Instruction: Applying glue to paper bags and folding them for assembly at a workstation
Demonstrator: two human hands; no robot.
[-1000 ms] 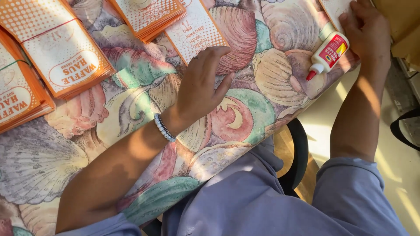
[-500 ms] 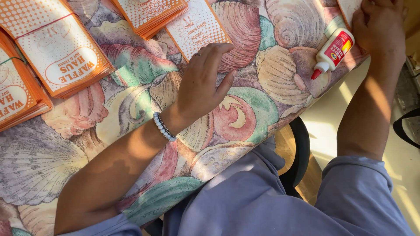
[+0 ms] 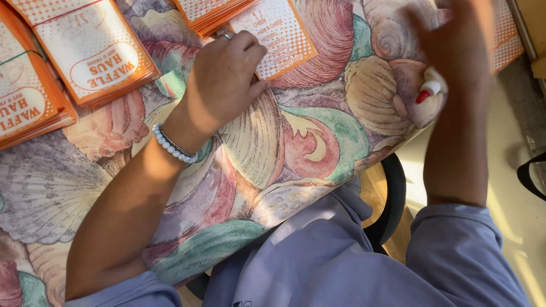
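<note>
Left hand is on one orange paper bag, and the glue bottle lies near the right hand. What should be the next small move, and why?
Probably the right hand should pick up the glue bottle: it lies just beside it, while the left hand presses on the single paper bag.

We wear a lavender-grey top with sleeves pushed up, a white beaded bracelet (image 3: 173, 146), and a silver ring (image 3: 226, 36).

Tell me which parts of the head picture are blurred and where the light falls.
Head view: the right hand and forearm are smeared by motion blur, the glue bottle half hidden; the left hand on the card is sharp; warm sunlight falls on the floor.
</note>
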